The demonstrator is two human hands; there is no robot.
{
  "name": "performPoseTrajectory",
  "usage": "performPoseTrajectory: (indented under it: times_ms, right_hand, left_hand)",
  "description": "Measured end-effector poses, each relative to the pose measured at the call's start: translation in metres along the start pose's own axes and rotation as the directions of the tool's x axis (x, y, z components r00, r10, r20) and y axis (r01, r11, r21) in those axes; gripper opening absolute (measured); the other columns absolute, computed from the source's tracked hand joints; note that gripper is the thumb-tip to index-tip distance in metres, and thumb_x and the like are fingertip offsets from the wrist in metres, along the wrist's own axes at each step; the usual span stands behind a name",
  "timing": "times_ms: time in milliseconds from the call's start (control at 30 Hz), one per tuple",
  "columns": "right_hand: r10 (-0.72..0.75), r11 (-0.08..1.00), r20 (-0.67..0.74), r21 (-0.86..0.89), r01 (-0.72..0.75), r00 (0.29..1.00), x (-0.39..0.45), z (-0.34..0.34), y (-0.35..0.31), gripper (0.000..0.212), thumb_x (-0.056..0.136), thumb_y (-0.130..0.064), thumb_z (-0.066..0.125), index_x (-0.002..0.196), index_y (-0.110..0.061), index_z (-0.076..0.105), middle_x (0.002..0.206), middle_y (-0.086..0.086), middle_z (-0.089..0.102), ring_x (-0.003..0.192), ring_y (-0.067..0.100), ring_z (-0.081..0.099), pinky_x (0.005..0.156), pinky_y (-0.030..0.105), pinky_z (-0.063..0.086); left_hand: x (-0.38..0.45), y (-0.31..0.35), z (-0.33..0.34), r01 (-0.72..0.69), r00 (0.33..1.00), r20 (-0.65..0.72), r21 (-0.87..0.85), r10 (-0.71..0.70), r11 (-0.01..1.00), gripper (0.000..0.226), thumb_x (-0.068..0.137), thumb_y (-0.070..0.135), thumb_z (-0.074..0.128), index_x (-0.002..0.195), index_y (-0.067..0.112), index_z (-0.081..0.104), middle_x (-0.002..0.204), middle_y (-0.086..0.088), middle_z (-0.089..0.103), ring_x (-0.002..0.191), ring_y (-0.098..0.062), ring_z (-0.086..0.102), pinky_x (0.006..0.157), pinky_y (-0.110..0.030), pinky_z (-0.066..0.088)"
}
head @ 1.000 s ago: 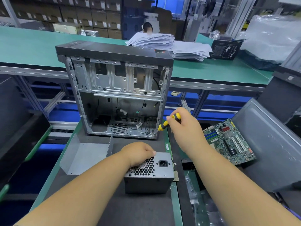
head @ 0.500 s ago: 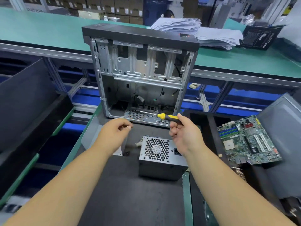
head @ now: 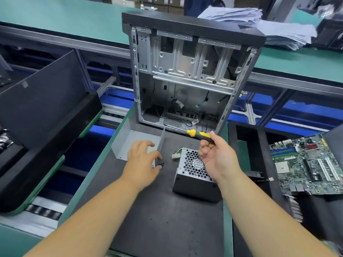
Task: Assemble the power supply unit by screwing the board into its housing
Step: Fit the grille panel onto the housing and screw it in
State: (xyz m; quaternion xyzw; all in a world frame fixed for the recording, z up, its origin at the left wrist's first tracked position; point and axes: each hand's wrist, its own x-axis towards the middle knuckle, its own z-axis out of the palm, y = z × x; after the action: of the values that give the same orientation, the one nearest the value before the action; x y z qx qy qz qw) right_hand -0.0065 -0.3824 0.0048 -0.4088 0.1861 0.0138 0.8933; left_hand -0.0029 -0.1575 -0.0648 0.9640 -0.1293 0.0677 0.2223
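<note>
Both hands are out over the dark work mat point(head: 157, 219). Right hand point(head: 217, 160) has its fingers curled around the black-and-yellow screwdriver point(head: 199, 134), gripping the handle with the shaft pointing off to the left, toward the bottom of the open PC case point(head: 189, 75). It hovers right above the power supply unit point(head: 193, 175), covering part of the honeycomb fan grille. Left hand point(head: 143, 162) is loosely spread, fingers relaxed and slightly bent, not holding anything as far as I can see. Its fingertips sit just beside a few small black screws point(head: 161, 165) lying on the mat; can't tell if it's actually touching them.

Only the one head view here, so that's all you get. The PSU sits on the mat in front of the case, grille side tilted up, with a bunch of wires ending in a white connector point(head: 175, 155) sticking out on its left. Just left of that is a bent grey sheet-metal cover point(head: 133, 140), standing open like a tray, partly under the left hand. The case stands upright at the back of the mat, side panel off, bare metal inside. Off to the right there's a green motherboard point(head: 308, 164) resting in a dark tray, well apart from the PSU. Behind it all, a green bench point(head: 65, 17) with a stack of papers point(head: 269, 25).
</note>
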Motion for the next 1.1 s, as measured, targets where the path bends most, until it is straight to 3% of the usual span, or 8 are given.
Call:
performPoseTrajectory:
  times_ms: [167,367,667,767,833,900,1000,1100]
  right_hand:
    - [-0.026,0.999,0.013,0.032,0.026,1.0,0.0,-0.004,0.004,0.013,0.1,-0.019,0.052,0.103,-0.007,0.056,0.065,0.006,0.056,0.051,0.011,0.047,0.062,0.027,0.032]
    - [-0.03,0.999,0.022,0.019,0.029,0.999,0.0,-0.004,0.003,0.011,0.102,-0.017,0.05,0.102,-0.008,0.055,0.066,0.007,0.056,0.051,0.011,0.048,0.061,0.026,0.034]
    - [-0.039,0.999,0.049,0.006,0.039,0.998,-0.002,-0.005,0.003,0.008,0.101,-0.016,0.051,0.103,-0.008,0.054,0.07,0.007,0.056,0.054,0.01,0.051,0.057,0.021,0.036]
    - [-0.037,0.999,0.058,0.005,0.037,0.998,-0.001,-0.006,0.003,0.009,0.101,-0.016,0.05,0.1,-0.009,0.055,0.067,0.006,0.057,0.053,0.01,0.051,0.056,0.021,0.037]
    - [-0.034,0.999,0.054,0.013,0.033,0.998,-0.001,-0.006,0.003,0.009,0.101,-0.016,0.05,0.1,-0.008,0.056,0.066,0.006,0.057,0.053,0.01,0.051,0.056,0.021,0.037]
    - [-0.035,0.999,0.05,0.027,0.034,0.998,-0.001,-0.006,0.004,0.009,0.101,-0.015,0.051,0.1,-0.007,0.056,0.066,0.007,0.057,0.053,0.011,0.051,0.058,0.023,0.035]
    - [-0.021,0.998,0.042,0.056,0.018,0.999,-0.001,-0.006,0.002,0.01,0.101,-0.015,0.051,0.099,-0.007,0.056,0.065,0.008,0.056,0.052,0.012,0.05,0.059,0.025,0.034]
    - [0.004,0.996,0.034,0.088,-0.007,0.999,-0.001,-0.006,0.0,0.011,0.101,-0.015,0.05,0.097,-0.008,0.057,0.064,0.008,0.056,0.05,0.012,0.048,0.058,0.024,0.035]
  left_hand:
    - [0.019,0.014,0.019,-0.119,0.986,0.155,0.339,0.069,0.933,0.011,0.088,0.033,0.059,0.096,0.029,0.065,0.162,0.0,0.011,0.146,-0.032,0.003,0.109,-0.046,0.002]
    - [0.028,0.021,0.034,-0.084,0.959,0.277,0.468,-0.055,0.88,0.016,0.094,0.025,0.052,0.1,0.03,0.066,0.163,-0.001,-0.015,0.147,-0.033,-0.015,0.115,-0.054,0.0]
    - [0.025,0.031,0.037,-0.121,0.957,0.288,0.524,-0.042,0.843,0.038,0.083,0.012,0.056,0.118,0.027,0.06,0.16,-0.004,0.007,0.148,-0.031,-0.01,0.112,-0.055,-0.001]
    - [0.024,0.035,0.031,-0.105,0.974,0.228,0.507,-0.016,0.856,0.034,0.085,0.019,0.056,0.118,0.026,0.06,0.153,-0.002,0.023,0.146,-0.027,0.008,0.109,-0.049,0.004]
    - [0.027,0.038,0.02,-0.117,0.991,0.111,0.438,0.075,0.891,0.024,0.078,0.02,0.065,0.102,0.021,0.067,0.13,-0.002,0.051,0.127,-0.026,0.042,0.103,-0.044,0.026]
    - [0.029,0.036,0.007,-0.136,0.983,-0.085,0.281,0.166,0.95,0.017,0.068,0.014,0.074,0.083,0.016,0.066,0.094,-0.002,0.063,0.091,-0.028,0.06,0.082,-0.038,0.043]
    - [0.032,0.035,-0.017,0.062,0.992,-0.101,-0.149,-0.078,0.987,0.014,0.078,0.012,0.065,0.081,0.023,0.057,0.079,0.007,0.062,0.076,-0.015,0.057,0.063,-0.026,0.04]
    - [0.035,0.04,-0.031,0.25,0.962,0.031,-0.497,-0.271,0.831,0.016,0.081,0.014,0.067,0.076,0.025,0.056,0.074,0.004,0.065,0.062,-0.003,0.054,0.053,-0.009,0.039]
